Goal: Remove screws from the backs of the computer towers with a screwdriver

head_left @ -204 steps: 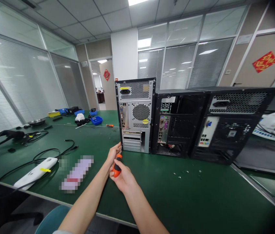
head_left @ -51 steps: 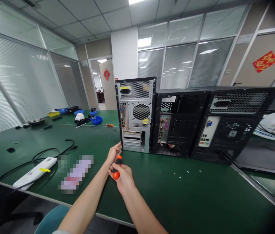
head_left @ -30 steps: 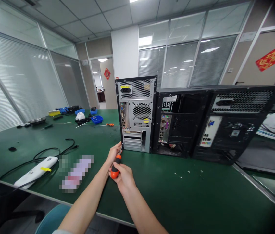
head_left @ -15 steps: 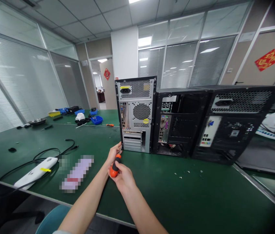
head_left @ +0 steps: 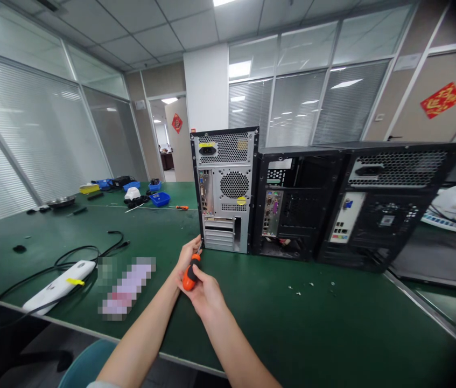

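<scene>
My right hand (head_left: pixel 204 290) is closed round the orange-and-black handle of a screwdriver (head_left: pixel 190 272). The shaft points up toward the lower left corner of the silver-backed computer case (head_left: pixel 225 188). My left hand (head_left: pixel 188 254) is pinched at the shaft's tip, right beside that corner of the case. What lies between those fingertips is too small to see. Both forearms come in from the bottom edge over the green table (head_left: pixel 252 318).
Two open black computer cases (head_left: pixel 296 199) (head_left: pixel 389 205) stand right of the silver one. Small screws (head_left: pixel 304 288) lie in front of them. A white power strip (head_left: pixel 58 285) with black cables (head_left: pixel 78 256) lies at left; blue bins (head_left: pixel 159 199) and tools sit far back.
The screwdriver handle has tilted slightly left in my right hand and my grip has shifted on it. A dark object at the table's far left has gone since the oldest frame.
</scene>
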`<state>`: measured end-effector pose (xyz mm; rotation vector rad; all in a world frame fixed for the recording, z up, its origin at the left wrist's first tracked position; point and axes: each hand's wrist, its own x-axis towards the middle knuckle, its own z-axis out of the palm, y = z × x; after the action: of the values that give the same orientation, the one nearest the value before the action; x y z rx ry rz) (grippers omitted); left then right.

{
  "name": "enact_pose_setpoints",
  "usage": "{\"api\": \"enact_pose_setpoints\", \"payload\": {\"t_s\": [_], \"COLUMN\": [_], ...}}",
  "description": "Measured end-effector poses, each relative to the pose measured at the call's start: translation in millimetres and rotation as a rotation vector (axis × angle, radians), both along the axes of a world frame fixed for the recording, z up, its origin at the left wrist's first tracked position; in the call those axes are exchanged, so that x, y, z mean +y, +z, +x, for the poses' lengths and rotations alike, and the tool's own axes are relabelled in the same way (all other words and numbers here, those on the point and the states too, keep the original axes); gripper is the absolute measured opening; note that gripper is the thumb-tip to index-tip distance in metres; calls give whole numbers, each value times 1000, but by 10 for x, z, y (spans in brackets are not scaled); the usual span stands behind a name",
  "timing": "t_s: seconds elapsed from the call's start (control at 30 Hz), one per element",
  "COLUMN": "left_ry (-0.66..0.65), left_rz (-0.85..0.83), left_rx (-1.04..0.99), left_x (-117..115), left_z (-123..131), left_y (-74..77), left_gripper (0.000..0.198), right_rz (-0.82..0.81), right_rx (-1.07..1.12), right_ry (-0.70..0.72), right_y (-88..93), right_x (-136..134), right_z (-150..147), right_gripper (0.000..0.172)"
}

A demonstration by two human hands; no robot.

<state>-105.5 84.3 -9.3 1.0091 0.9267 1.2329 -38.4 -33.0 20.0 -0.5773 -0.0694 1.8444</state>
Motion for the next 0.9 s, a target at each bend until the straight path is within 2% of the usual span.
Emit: {"api": "enact_pose_setpoints", "payload": {"t_s": [0.3, 0.9], "left_ry": [-5, 6], "left_rz": [4, -4], "left_rx": [-7, -6], "left_x": [-12, 19], "left_z": [4, -12], "left_y": [13, -23], "left_gripper": [50, 54], "right_rz": [-43, -27], "right_rx": [57, 132], "right_ry": [22, 36], "right_y": [38, 41], "right_x": [-19, -39], "right_z": [2, 8], "right_gripper": [4, 11]}}
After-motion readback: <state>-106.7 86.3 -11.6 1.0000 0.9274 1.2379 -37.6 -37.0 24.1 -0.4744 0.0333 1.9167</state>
